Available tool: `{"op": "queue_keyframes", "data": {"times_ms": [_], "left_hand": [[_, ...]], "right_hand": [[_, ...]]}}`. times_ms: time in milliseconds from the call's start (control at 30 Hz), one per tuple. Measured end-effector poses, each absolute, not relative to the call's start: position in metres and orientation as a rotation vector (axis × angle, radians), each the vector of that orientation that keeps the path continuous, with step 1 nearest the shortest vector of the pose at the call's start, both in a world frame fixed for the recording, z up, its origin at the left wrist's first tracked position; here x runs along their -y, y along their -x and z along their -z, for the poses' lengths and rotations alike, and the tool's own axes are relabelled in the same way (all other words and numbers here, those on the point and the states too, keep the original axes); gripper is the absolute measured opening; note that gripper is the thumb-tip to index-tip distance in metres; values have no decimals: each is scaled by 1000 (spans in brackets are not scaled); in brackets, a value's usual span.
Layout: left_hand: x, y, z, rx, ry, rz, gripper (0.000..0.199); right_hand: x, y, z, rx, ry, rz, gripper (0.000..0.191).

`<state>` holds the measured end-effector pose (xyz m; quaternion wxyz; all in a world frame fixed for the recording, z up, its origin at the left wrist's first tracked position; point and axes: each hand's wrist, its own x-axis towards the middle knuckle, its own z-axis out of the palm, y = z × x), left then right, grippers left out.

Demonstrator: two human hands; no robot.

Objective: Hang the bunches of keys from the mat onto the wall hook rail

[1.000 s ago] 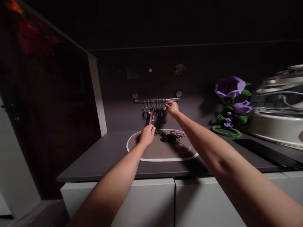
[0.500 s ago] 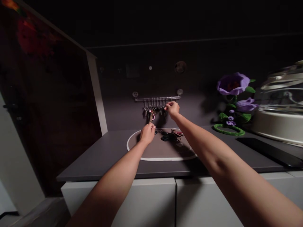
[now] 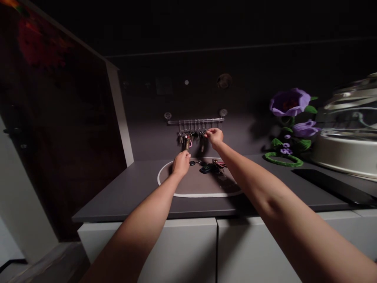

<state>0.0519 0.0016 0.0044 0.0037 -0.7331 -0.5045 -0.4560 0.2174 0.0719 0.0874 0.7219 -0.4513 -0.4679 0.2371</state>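
- Pinching a hanging key (image 3: 202, 142) with right hand (image 3: 215, 136), at the right end of the wall hook rail (image 3: 195, 120).
- Closing left hand (image 3: 181, 164) on the brown key fob (image 3: 187, 143) dangling below the rail.
- Holding loose keys (image 3: 210, 166), oval mat (image 3: 200, 188) on the counter.

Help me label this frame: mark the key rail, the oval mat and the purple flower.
key rail (image 3: 194, 121), head view, middle of the bar.
oval mat (image 3: 191, 186), head view, bare centre.
purple flower (image 3: 290, 101), head view, largest bloom.
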Motion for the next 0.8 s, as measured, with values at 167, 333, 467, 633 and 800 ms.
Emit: {"op": "queue_keyframes", "data": {"times_ms": [167, 333, 467, 633, 800], "left_hand": [[0, -49, -6, 1638, 2259, 1425, 15], [-2, -45, -6, 1651, 2235, 1393, 15], [-4, -42, -4, 1681, 2249, 1294, 16], [-5, -39, -1, 1700, 2316, 1084, 18], [-5, -39, 4, 1658, 2357, 914, 19]], "right_hand": [[-59, -218, -85, 1026, 1022, -534, 6], [-37, -217, -73, 1082, 1006, -602, 6], [-18, -216, -55, 1162, 1037, -673, 11], [0, -219, -33, 1413, 1151, -560, 7], [11, -222, -19, 1786, 1333, -193, 10]]}}
